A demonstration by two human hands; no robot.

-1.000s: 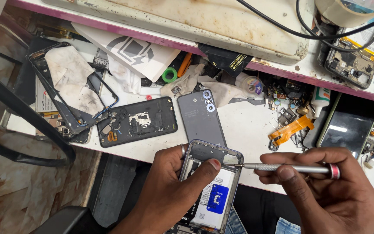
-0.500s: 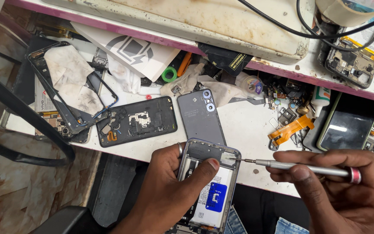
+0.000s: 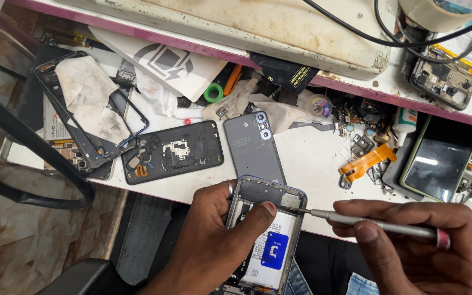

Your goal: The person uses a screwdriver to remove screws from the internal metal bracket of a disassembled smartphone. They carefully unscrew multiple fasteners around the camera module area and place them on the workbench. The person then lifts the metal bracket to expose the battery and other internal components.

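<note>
Cluttered white workbench fills the view, its far edge lined with a pink strip and strewn with phone parts. My left hand sits at six o'clock, closed around an opened phone; the thumb presses across its upper half, and a white battery with a blue label shows inside. My right hand comes in from four o'clock, fingers pinched shut on a slim metal screwdriver with a red band near its end. It lies almost level, pointing toward nine o'clock, and its tip touches the top right corner of the opened phone.

Just beyond the phone, at twelve o'clock from it, a grey back cover lies flat with its camera rings uppermost. Beside that, toward nine o'clock, rests a black inner plate, and further that way an empty phone frame with a crumpled cloth over it. An orange flex cable lies at two o'clock, near a dark screen panel. A green ring sits at eleven o'clock.
</note>
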